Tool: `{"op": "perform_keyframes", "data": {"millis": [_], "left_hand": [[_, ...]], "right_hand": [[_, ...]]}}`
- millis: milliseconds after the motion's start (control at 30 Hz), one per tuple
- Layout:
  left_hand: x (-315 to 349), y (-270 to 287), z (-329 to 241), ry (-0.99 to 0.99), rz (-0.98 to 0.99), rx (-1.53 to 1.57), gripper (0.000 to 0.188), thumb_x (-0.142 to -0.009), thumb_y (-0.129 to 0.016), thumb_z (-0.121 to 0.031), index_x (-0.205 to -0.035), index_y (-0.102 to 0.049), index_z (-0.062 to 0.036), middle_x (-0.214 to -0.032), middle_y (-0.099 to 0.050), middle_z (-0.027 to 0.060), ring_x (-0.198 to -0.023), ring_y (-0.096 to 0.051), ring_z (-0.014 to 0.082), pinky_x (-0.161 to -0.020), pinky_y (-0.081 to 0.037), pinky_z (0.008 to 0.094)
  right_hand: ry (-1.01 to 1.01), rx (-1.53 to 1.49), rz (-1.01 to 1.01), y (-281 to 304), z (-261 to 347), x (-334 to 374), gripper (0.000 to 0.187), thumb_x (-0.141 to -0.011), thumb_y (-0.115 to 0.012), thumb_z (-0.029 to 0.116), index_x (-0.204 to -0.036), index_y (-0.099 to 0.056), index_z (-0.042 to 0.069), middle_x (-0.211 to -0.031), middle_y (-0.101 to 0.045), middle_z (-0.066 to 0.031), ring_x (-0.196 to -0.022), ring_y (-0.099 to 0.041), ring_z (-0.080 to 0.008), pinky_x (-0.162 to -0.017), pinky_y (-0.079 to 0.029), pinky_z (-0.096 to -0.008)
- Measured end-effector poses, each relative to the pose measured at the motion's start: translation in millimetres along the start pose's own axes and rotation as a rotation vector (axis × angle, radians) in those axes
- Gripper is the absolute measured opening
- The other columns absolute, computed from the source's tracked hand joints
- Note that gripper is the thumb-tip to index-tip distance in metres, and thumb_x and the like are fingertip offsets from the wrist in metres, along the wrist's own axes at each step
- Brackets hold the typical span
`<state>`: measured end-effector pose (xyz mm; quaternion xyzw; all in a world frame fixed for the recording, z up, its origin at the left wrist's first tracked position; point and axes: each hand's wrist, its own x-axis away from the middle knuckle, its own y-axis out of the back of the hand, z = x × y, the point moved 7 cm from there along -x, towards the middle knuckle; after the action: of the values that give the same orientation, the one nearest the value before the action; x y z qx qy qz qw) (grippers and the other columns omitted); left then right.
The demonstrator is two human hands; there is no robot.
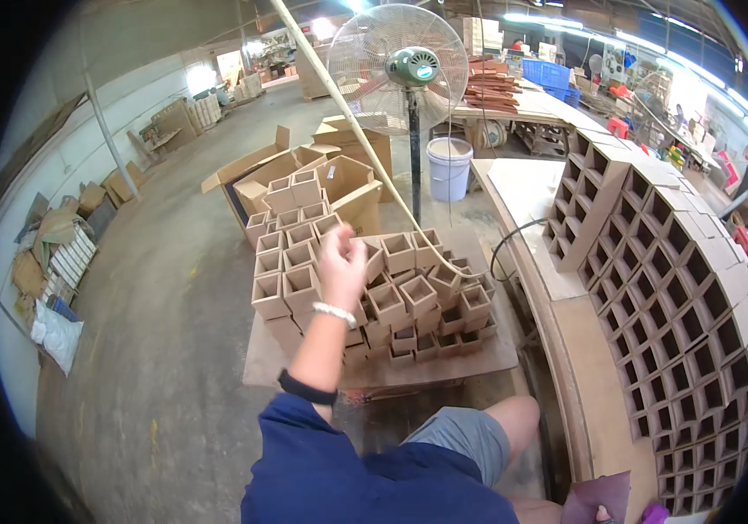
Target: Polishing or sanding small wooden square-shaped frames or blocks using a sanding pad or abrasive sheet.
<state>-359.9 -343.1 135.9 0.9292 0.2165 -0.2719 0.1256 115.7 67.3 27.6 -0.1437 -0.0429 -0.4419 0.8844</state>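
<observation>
My left hand [343,262] reaches over a heap of small square open-topped wooden boxes [301,284]. Its fingers are bent, with the thumb apart, and no box is clearly in its grip. Beside the thumb lies a tilted box [372,260]. Some boxes on the left of the heap stand in neat rows; those on the right are jumbled. At the lower right edge, part of my right hand [603,513] shows, closed on a reddish-brown sheet [597,493] that looks like sandpaper. Most of that hand is out of the picture.
A board [479,360] carries the heap. To the right, a long bench [597,384] holds a stacked wall of similar boxes [653,288]. Behind are open cartons [348,188], a standing fan [413,70], a white bucket [450,170] and a slanting pole [339,100]. Something purple [655,513] lies near the sheet.
</observation>
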Motion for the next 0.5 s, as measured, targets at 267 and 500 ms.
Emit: {"op": "perform_keyframes", "data": {"millis": [267, 500], "left_hand": [[-187.8, 35.3, 33.9, -0.086, 0.002, -0.843, 0.032, -0.076, -0.054, -0.016, -0.106, -0.055, -0.0077, -0.103, -0.057, 0.0163, -0.099, -0.054, 0.0317, -0.085, -0.043, 0.0398], [-215.4, 36.8, 97.8, 0.309, 0.402, -1.104, 0.046, -0.076, -0.049, -0.008, -0.120, -0.049, -0.0179, -0.124, -0.049, 0.0140, -0.116, -0.045, 0.0297, -0.096, -0.037, 0.0409]], "right_hand": [[0.071, -0.056, -0.061, 10.8, 0.4, -9.1, 0.050, -0.080, -0.062, 0.019, -0.121, -0.046, -0.003, -0.120, -0.047, -0.0161, -0.107, -0.047, -0.0270, -0.094, -0.037, -0.0378], [0.064, -0.012, -0.290, 6.5, -2.4, 5.9, 0.055, -0.076, -0.066, 0.019, -0.122, -0.045, -0.003, -0.119, -0.048, -0.0158, -0.109, -0.046, -0.0269, -0.094, -0.037, -0.0380]]}}
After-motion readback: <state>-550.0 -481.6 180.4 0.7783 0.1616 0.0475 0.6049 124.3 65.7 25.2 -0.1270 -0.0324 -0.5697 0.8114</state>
